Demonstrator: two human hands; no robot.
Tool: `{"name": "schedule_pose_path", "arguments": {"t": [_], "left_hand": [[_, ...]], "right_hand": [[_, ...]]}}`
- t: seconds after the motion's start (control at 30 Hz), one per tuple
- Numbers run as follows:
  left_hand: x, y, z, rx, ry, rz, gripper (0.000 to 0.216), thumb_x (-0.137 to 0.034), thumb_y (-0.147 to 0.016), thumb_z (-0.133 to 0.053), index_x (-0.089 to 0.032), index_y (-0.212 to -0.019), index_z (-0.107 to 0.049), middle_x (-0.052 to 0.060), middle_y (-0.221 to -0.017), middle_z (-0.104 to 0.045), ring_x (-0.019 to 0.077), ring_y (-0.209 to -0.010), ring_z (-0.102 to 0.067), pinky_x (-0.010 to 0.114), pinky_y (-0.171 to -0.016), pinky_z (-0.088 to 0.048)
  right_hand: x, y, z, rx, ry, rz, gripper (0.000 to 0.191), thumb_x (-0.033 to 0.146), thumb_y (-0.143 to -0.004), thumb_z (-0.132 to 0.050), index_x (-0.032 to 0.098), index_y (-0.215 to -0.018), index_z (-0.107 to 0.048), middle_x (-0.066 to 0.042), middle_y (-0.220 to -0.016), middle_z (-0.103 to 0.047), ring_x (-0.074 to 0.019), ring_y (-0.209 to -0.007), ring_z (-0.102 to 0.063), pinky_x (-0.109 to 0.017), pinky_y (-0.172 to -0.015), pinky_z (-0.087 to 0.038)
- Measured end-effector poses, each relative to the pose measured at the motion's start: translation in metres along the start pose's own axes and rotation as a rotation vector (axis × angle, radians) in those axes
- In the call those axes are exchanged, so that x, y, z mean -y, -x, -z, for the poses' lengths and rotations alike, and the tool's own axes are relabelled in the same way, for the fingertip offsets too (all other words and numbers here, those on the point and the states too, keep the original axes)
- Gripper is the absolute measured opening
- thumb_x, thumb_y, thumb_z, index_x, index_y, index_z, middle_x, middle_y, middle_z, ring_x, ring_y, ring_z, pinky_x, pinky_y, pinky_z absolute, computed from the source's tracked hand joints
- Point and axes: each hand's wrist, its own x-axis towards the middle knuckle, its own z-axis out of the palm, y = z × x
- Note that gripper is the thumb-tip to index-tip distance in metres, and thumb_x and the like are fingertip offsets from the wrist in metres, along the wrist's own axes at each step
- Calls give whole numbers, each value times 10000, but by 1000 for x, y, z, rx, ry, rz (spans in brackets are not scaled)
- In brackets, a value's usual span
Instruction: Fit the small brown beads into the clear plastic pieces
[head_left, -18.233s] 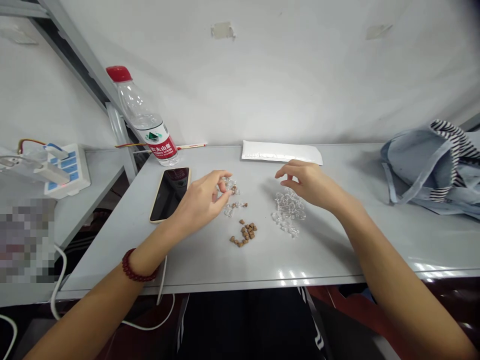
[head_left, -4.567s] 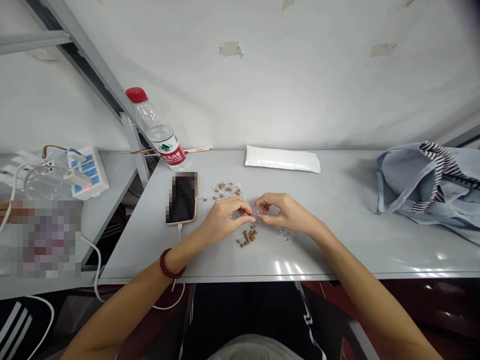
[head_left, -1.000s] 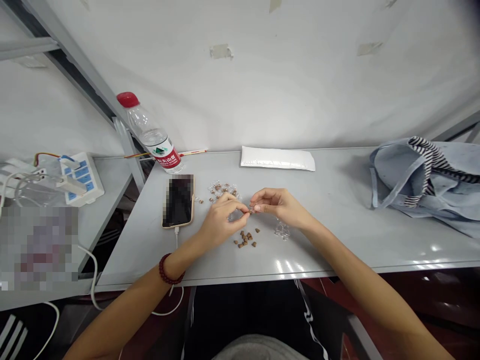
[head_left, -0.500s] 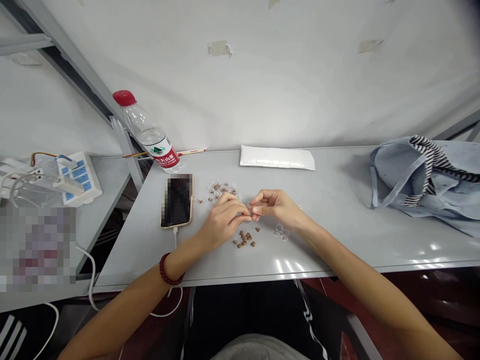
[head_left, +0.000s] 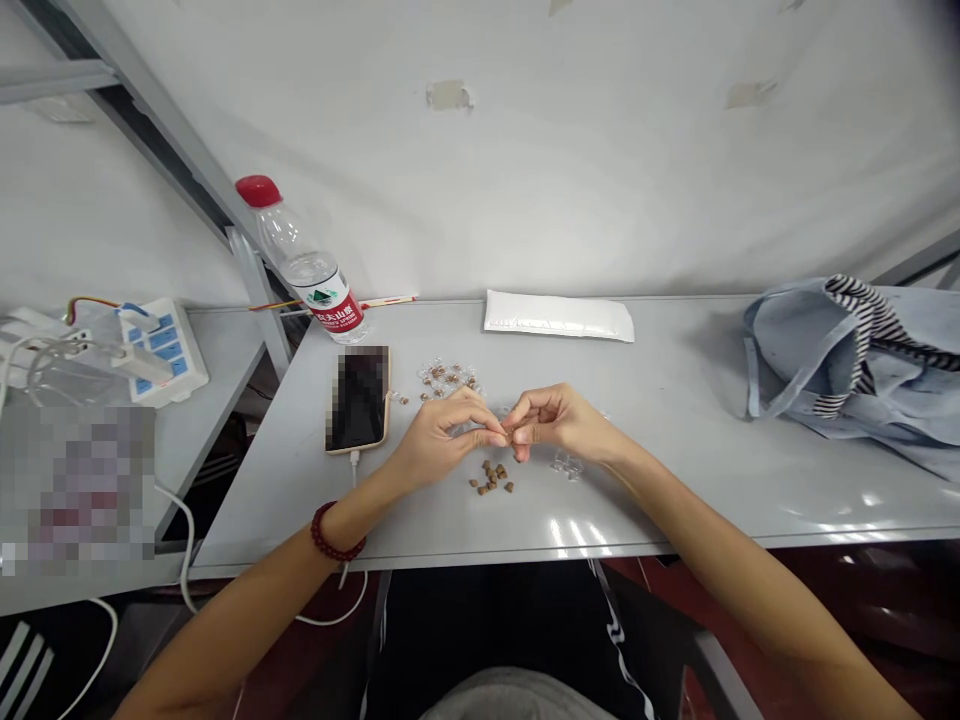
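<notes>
My left hand (head_left: 454, 432) is closed in a pinch over the table, its fingertips meeting those of my right hand (head_left: 551, 422), which pinches too. Between the fingertips is something tiny, partly brownish; the fingers hide most of it. Just below the hands lies a loose group of small brown pieces (head_left: 492, 481). To their right are several small clear plastic pieces (head_left: 568, 465), partly beside my right wrist. Behind my left hand sits a pile of clear plastic pieces with brown bits (head_left: 442, 377) among them.
A phone (head_left: 358, 400) on a white cable lies left of the pile. Behind it stands a water bottle (head_left: 337, 305) with a red cap. A white packet (head_left: 559, 316) lies along the wall, a light-blue cloth bag (head_left: 795, 350) at right. A power strip (head_left: 169, 350) is far left.
Both hands stay together with fingertips touching and have shifted slightly. The fingers of my right hand are more curled, and a brownish bit now shows at the fingertips. The view has moved a little.
</notes>
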Motion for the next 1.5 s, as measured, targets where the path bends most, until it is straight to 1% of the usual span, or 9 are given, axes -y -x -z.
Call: {"name": "schedule_pose_path", "arguments": {"t": [0.2, 0.33, 0.5, 0.7, 1.03, 1.2, 1.33, 1.4, 1.5], "left_hand": [[-3, -4, -2, -25, -86, 52, 78, -209, -783, -696, -180, -719, -662, 18, -726, -656, 159, -764, -568, 303, -757, -456], [-7, 1, 31, -35, -430, 64, 143, -324, -800, -671, -189, -844, -658, 41, -882, -682, 205, -925, -569, 349, -872, -436], [12, 24, 86, -447, -1009, 539, 427, -395, -834, -529, -122, -1162, -544, 190, -1241, -543, 360, -1224, -409, 521, -1022, -284], [26, 10, 79, -350, -1050, 884, 629, -450, -789, -520, -71, -1276, -398, 276, -1238, -504, 434, -1173, -431, 506, -897, -365], [17, -3, 63, -449, -1128, 946, 521, -420, -723, -566, -75, -1093, -443, 310, -1130, -534, 475, -1102, -458, 542, -814, -396], [10, 28, 103, -264, -847, 825, 693, -451, -724, -612, -96, -1273, -381, 245, -1239, -526, 393, -1160, -493, 479, -912, -413], [8, 52, 141, -24, -593, 623, 873, -445, -576, -766, -236, -1339, -397, 135, -1327, -495, 296, -1043, -567, 382, -827, -500], [13, 55, 148, -26, -569, 619, 867, -434, -564, -778, -239, -1330, -424, 120, -1317, -503, 249, -914, -597, 358, -775, -515], [27, 49, 147, -217, -572, 701, 714, -463, -667, -689, -174, -1284, -475, 109, -1189, -583, 193, -751, -594, 368, -763, -507]], "right_hand": [[-4, -2, -8, -90, 11, 18, 106, 242, -728, -719, 161, -793, -694, -2, -577, -669, -136, -544, -622, -317, -583, -517], [-4, -4, -6, -186, 161, -25, 168, 301, -726, -715, 171, -831, -697, -5, -625, -663, -141, -586, -613, -326, -629, -506], [-3, -6, 9, -331, 600, -2, 165, 323, -801, -621, 182, -854, -688, -50, -798, -702, -171, -697, -604, -329, -652, -464], [-1, -4, 16, -362, 757, 70, 199, 340, -840, -561, 192, -892, -683, -57, -852, -708, -191, -747, -608, -335, -662, -454], [-1, -1, 15, -367, 784, 88, 229, 374, -841, -570, 194, -922, -686, -63, -894, -711, -210, -811, -629, -359, -718, -472], [-1, -2, 17, -360, 833, 119, 234, 375, -849, -560, 191, -920, -687, -66, -864, -711, -209, -776, -631, -358, -690, -479], [0, 0, 19, -350, 864, 127, 229, 378, -859, -547, 206, -919, -687, -71, -897, -714, -212, -772, -634, -362, -680, -485], [0, 0, 20, -352, 877, 128, 232, 385, -858, -549, 206, -915, -686, -68, -876, -712, -208, -752, -631, -360, -671, -485], [-2, -1, 21, -349, 889, 129, 235, 397, -852, -556, 210, -904, -687, -63, -847, -711, -208, -737, -630, -359, -662, -488]]}}
